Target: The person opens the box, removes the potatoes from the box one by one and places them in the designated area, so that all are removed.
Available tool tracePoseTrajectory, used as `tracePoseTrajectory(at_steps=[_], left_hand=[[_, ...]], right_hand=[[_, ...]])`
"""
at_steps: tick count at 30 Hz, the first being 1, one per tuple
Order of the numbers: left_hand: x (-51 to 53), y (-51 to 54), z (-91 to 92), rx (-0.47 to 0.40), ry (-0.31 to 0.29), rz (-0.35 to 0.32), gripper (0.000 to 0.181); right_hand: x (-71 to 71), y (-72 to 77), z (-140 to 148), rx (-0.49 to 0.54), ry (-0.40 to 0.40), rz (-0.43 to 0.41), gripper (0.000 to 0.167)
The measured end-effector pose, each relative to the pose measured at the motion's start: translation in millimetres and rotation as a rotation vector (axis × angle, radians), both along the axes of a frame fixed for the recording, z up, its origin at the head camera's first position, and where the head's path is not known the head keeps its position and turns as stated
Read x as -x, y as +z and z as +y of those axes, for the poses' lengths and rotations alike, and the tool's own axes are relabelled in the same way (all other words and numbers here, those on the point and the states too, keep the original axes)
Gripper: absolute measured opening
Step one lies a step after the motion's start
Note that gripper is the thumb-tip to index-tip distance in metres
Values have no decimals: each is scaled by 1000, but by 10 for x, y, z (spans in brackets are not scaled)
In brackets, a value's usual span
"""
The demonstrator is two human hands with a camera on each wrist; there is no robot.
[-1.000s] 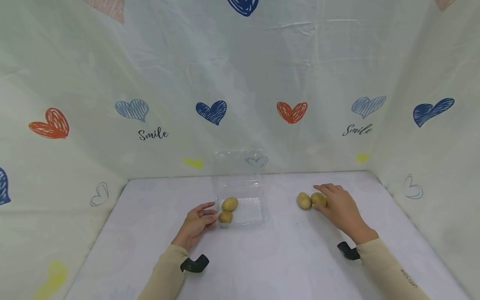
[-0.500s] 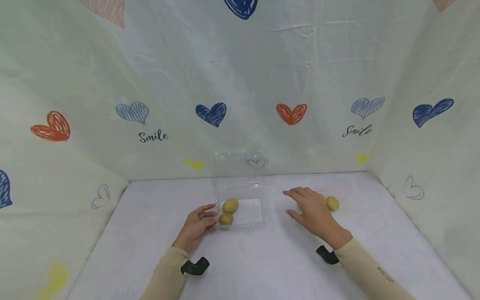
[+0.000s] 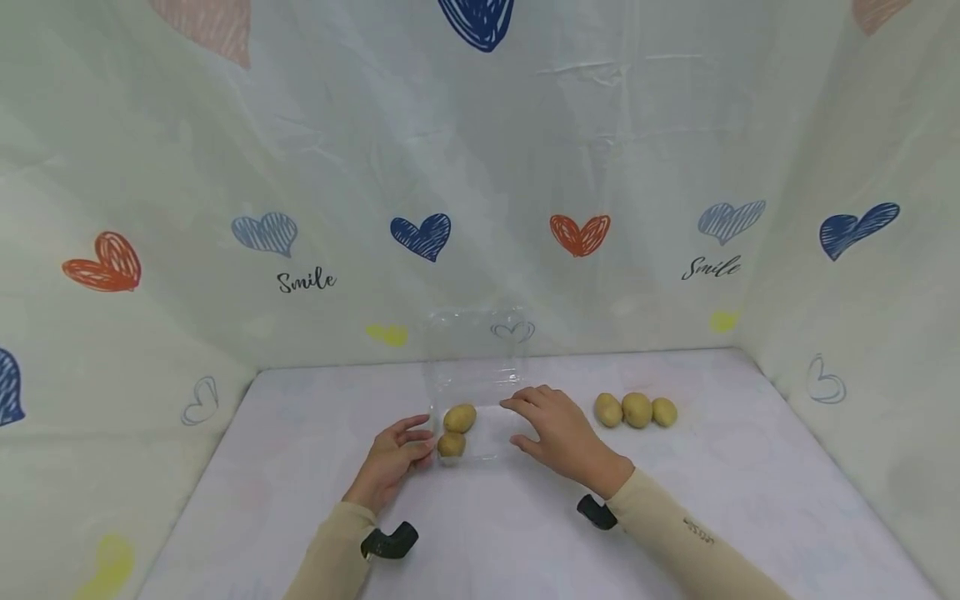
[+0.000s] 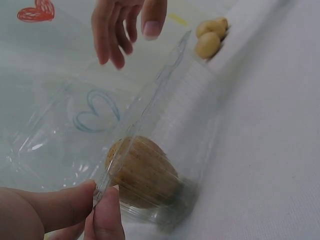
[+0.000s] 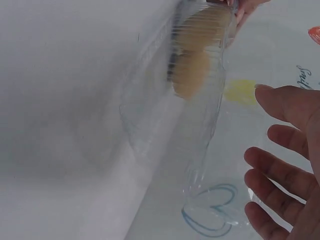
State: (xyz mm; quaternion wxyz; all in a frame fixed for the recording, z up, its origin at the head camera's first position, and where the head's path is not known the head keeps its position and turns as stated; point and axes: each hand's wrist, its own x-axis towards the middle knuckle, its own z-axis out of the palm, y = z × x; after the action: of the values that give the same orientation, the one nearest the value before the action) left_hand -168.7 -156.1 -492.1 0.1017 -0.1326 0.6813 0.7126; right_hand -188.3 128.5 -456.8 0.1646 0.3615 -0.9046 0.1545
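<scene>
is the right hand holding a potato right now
No, the right hand is spread apart, with nothing in its grasp.

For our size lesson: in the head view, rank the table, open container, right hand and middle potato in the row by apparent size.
1. Table
2. Open container, lid included
3. Right hand
4. Middle potato

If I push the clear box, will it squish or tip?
The clear box looks thin, so its walls may bend. Its two potatoes sit near the left hand, so the other side might tip up more easily.
</scene>
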Motion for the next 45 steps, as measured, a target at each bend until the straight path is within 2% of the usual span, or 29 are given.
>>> tracePoseTrajectory(at_steps=[10, 19, 27, 36, 45], left_hand=[[0, 3, 3, -20, -1, 16, 55], [-19, -3, 3, -7, 6, 12, 52], [-27, -6, 7, 2, 1, 26, 52], [-34, -5, 8, -5, 0, 29, 52], [-17, -16, 15, 5, 10, 27, 52]], right_hand=[[117, -35, -409, -80, 51, -72, 48], [204, -113, -627, -75, 122, -94, 48], [258, -180, -726, -101, 185, -88, 48], [292, -135, -754, -139, 237, -131, 46], [355, -176, -774, -165, 302, -112, 39]])
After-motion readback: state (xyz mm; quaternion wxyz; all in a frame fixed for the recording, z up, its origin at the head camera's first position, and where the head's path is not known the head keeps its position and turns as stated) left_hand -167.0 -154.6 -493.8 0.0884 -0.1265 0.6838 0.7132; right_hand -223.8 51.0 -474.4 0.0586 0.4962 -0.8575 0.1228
